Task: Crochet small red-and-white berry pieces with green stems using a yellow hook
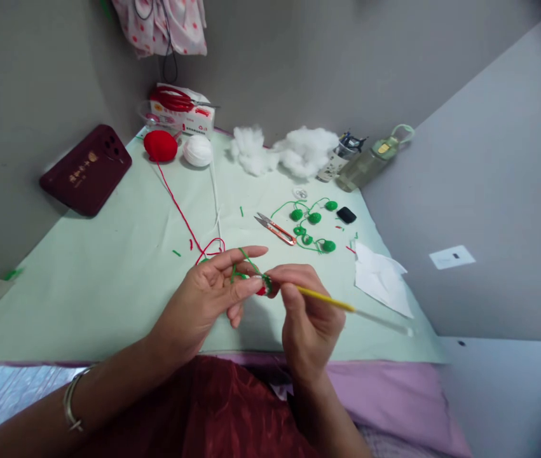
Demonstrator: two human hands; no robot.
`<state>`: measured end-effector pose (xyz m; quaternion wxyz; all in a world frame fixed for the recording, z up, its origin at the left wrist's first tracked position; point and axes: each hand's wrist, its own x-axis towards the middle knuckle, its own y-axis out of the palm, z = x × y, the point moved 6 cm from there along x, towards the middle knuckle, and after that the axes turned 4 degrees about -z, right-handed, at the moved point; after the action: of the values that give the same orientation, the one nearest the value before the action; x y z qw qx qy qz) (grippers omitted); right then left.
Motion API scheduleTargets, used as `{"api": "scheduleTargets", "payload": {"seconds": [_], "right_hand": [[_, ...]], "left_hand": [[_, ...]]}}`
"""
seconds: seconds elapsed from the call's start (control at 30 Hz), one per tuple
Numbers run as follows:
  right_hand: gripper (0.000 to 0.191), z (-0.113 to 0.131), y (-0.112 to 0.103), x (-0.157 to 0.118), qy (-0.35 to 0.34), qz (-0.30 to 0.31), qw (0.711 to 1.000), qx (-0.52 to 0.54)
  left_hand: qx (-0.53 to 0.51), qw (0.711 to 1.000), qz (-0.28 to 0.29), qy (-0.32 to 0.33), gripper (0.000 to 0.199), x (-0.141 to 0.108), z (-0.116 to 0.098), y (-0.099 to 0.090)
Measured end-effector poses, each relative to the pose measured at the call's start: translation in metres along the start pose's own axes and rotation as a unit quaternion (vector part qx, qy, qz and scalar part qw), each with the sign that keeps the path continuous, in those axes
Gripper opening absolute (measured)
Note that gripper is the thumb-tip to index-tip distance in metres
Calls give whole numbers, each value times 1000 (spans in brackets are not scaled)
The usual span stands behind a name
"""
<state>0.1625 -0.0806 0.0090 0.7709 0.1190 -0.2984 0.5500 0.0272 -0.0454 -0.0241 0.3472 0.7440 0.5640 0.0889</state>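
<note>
Between the thumb and fingers of my left hand is a small red and green crochet piece. Green yarn runs over the raised index finger of that hand. My right hand grips a crochet hook with a yellow handle, its tip at the piece and hidden by my fingers. Red yarn leads from a red ball toward my left hand. Beside it sits a white yarn ball, its strand trailing forward.
Orange thread snips lie beyond my hands, near several small green crochet balls. White stuffing, a pen cup and a bottle stand at the back. Left is a maroon phone; right, white paper. Red scissors rest on a box.
</note>
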Motion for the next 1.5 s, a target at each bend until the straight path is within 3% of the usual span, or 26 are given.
{"api": "scheduleTargets", "payload": {"seconds": [0.13,0.23,0.33,0.47,0.63,0.73,0.83,0.93,1.03,1.13,1.2,1.27,1.37,1.5], "right_hand": [[28,15,1,-5,-144,1,981,-127],[21,3,-8,3,-45,-35,997,-47],[21,-10,-7,10,61,-38,995,68],[15,-12,1,10,75,1,995,63],[18,-22,-2,9,134,-9,979,155],[20,-18,-5,10,132,-9,976,172],[21,-6,-8,9,84,1,992,94],[24,10,-6,4,-37,23,999,-18],[28,20,3,-8,-178,42,973,-139],[32,20,8,-16,-246,19,942,-227],[30,15,6,-13,-205,7,960,-192],[26,8,0,-5,-110,-13,989,-97],[23,0,-5,7,6,-39,998,40],[18,-3,2,10,33,-3,998,49]], "left_hand": [[-42,997,18,-62,37,3,7,-1],[-68,994,13,-90,30,6,6,-5],[-54,997,5,-52,29,8,0,-7],[-7,1000,12,-18,30,5,-1,-3],[12,999,21,-23,30,3,-2,-2],[25,999,14,-16,31,2,-5,-4],[39,999,0,7,32,1,-8,-6],[59,997,-17,36,33,0,-10,-7],[53,997,-29,53,39,0,-8,-7],[-10,1000,-9,0,44,2,0,-6],[-53,997,8,-63,41,3,5,-6],[-74,993,9,-90,35,4,4,-8],[-72,995,17,-65,32,4,-2,-6],[-35,999,33,-25,35,2,-3,0]]}}
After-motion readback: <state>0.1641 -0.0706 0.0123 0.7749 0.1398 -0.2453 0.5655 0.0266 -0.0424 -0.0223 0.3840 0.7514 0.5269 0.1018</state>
